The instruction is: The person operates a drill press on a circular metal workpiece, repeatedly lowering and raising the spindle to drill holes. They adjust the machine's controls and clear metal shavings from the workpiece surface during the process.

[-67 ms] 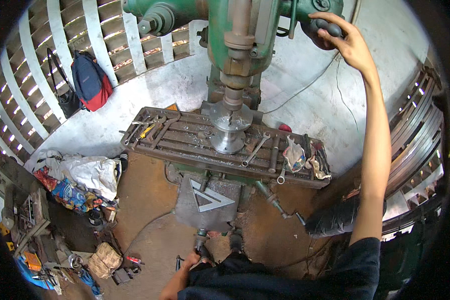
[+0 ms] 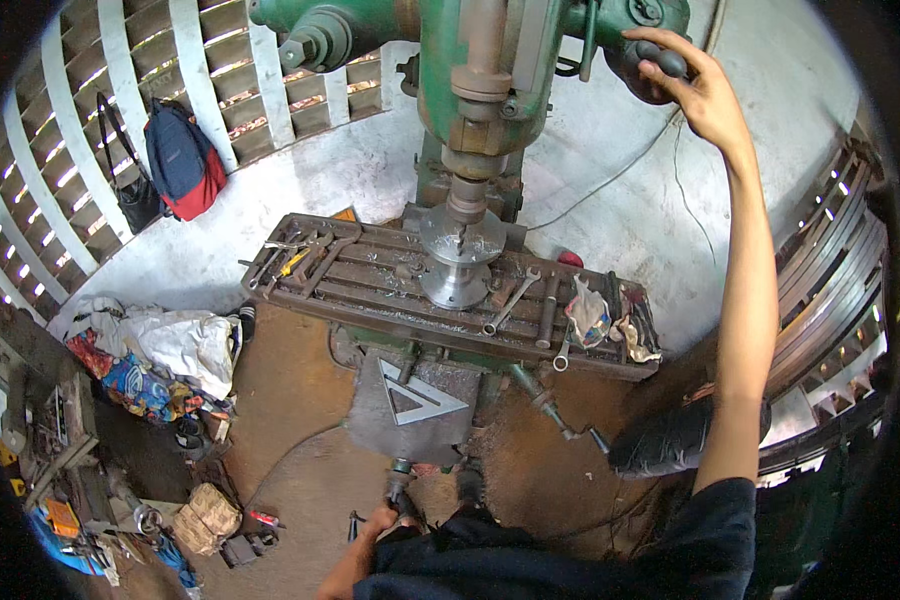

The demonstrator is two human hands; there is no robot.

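High on the right, my right hand is wrapped round a black knob on the green drilling or milling machine. Low in front of me, my left hand is closed on a crank handle below the machine's knee; its fingers are partly hidden. A drill bit hangs from the spindle over a shiny flanged metal workpiece. That spool-like workpiece stands on the slotted table, with metal chips scattered around it.
Wrenches, a round bar and rags lie on the table's right; clamps and tools lie on its left. A triangular metal frame rests below. Another crank sticks out front right. Clutter covers the left floor.
The view shifts very slightly. Both hands stay on their handles, and the workpiece keeps its place on the table.
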